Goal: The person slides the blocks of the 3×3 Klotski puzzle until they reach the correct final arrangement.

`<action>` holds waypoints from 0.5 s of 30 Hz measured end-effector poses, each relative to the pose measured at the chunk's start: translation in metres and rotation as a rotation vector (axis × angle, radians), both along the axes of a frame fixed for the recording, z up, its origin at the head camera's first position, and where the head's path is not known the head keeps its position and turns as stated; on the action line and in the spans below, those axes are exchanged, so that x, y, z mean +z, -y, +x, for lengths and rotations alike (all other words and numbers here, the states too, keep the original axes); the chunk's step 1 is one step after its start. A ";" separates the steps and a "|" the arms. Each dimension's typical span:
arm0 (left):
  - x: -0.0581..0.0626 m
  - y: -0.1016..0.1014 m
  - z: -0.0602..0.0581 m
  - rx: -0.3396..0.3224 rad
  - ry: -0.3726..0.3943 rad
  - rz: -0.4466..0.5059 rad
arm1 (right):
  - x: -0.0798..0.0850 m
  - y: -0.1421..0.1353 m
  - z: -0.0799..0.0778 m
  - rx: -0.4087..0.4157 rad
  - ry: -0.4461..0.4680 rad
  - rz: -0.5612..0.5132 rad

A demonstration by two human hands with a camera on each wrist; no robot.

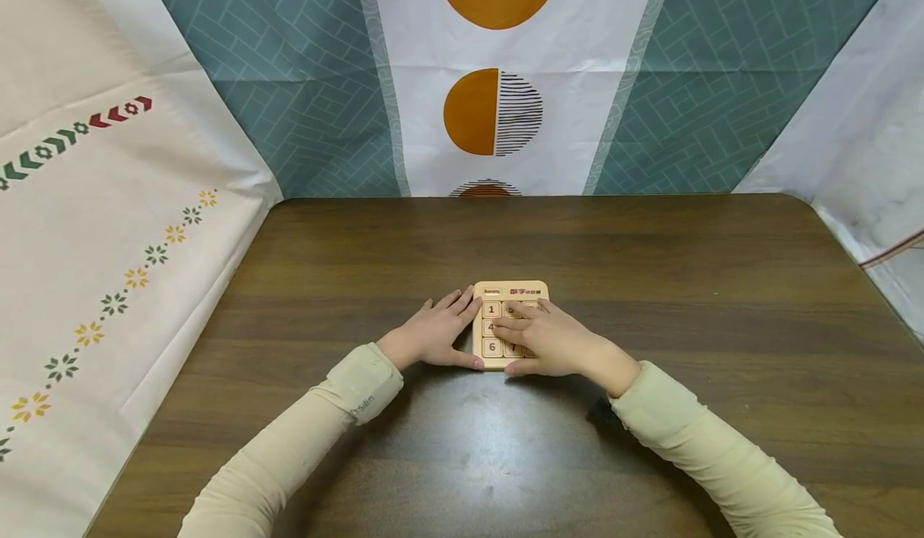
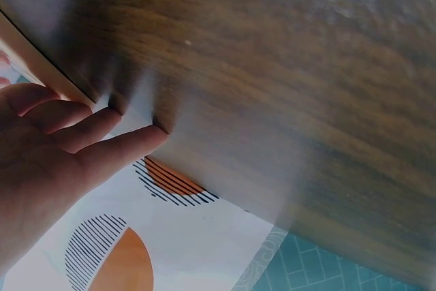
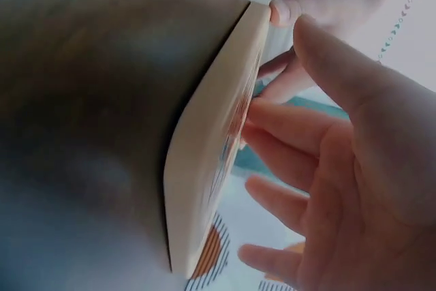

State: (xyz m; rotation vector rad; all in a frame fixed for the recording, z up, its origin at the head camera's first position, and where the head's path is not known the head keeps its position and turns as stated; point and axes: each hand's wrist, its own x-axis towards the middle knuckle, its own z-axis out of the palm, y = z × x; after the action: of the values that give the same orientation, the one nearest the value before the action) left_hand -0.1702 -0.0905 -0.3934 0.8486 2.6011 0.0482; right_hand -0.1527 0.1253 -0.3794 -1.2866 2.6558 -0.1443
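Brown table [image 1: 491, 450] bears number board [image 1: 503, 287] flat, presumably for stability; left hand [image 1: 439, 336], fingers [image 2: 129, 149] spread, seemingly steadies its left edge; right hand's [image 1: 554, 341] parted fingers touch tiles [image 1: 492, 348].

1, 4, 6, 7 on tiles [image 1: 492, 347] — 数字 on board [image 1: 504, 292], "Silin" on left cuff [image 1: 366, 379]

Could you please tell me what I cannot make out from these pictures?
Head view: right-column digits of the sliding number puzzle, mostly covered by the right hand.
Head view: logo, too small to read.
Head view: dark patch, partly behind the right cuff; object or shadow unclear.
Left wrist view: most of the puzzle, beyond the left edge.
Right wrist view: its face, too edge-on and blurred.
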 end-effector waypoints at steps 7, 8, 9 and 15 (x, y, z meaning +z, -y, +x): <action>0.000 -0.001 0.000 -0.003 -0.003 -0.001 | -0.001 -0.009 -0.001 -0.126 -0.022 0.029; 0.000 -0.001 0.000 -0.003 -0.005 -0.002 | -0.001 -0.010 0.000 -0.123 -0.016 0.026; 0.000 -0.001 0.000 -0.003 -0.005 -0.001 | -0.001 -0.010 0.002 -0.120 -0.009 0.021; 0.000 -0.001 -0.001 -0.006 -0.016 0.004 | 0.001 -0.012 0.016 -0.088 -0.001 0.008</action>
State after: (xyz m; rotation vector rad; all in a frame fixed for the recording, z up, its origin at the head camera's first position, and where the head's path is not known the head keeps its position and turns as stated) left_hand -0.1708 -0.0899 -0.3936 0.8613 2.6144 0.0458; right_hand -0.1368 0.1377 -0.3787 -1.1679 2.7118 -0.1459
